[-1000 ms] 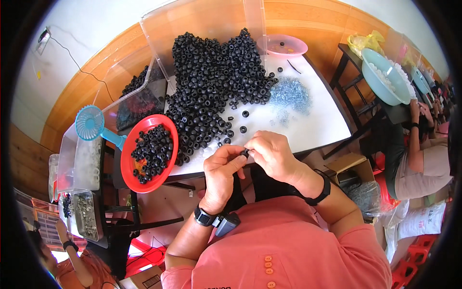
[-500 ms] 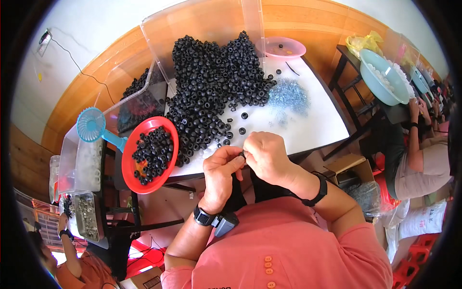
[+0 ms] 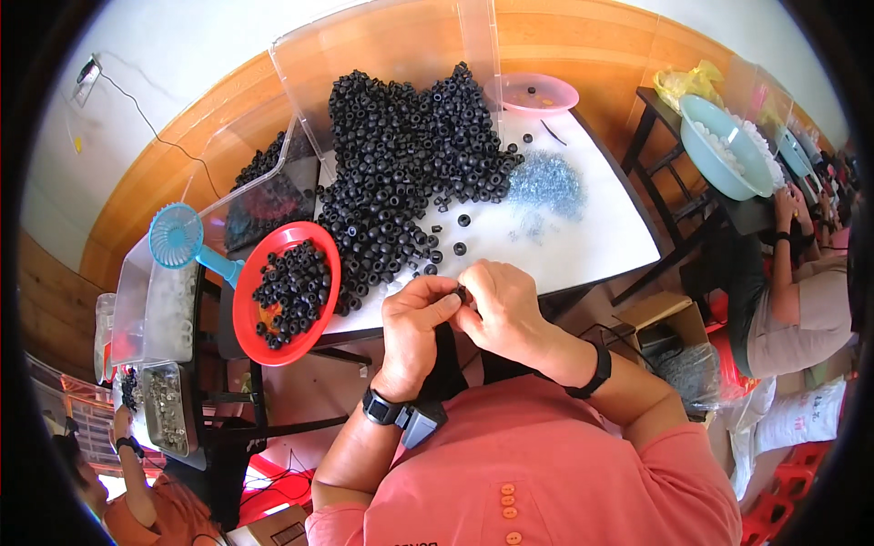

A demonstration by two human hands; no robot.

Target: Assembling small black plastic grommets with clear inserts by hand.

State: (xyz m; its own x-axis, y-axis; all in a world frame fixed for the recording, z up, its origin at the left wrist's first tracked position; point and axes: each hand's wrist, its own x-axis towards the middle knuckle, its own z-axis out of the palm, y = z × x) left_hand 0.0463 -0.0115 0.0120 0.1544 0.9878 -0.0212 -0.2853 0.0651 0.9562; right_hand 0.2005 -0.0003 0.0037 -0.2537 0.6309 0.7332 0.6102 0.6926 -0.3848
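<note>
My left hand and my right hand meet just off the front edge of the white tabletop. Pinched between their fingertips is a small round black plastic piece, mostly covered by the fingers. Beyond them spreads a big heap of black plastic pieces, rounded and with holes. A few loose ones lie close to my fingers. Right of the heap is a scatter of tiny clear-blue pieces. At the left, a red plate carries more of the black pieces.
A blue handheld fan rests by the red plate. Clear plastic panels stand behind the heap, with a pink dish at the back. Rightward, a light-blue basin holds white pieces, near a co-worker's arm. Another person works lower left.
My right hand has dropped slightly and its fingers have shifted around the black piece. My left hand stays nearly in place. The heap and plate look the same.
</note>
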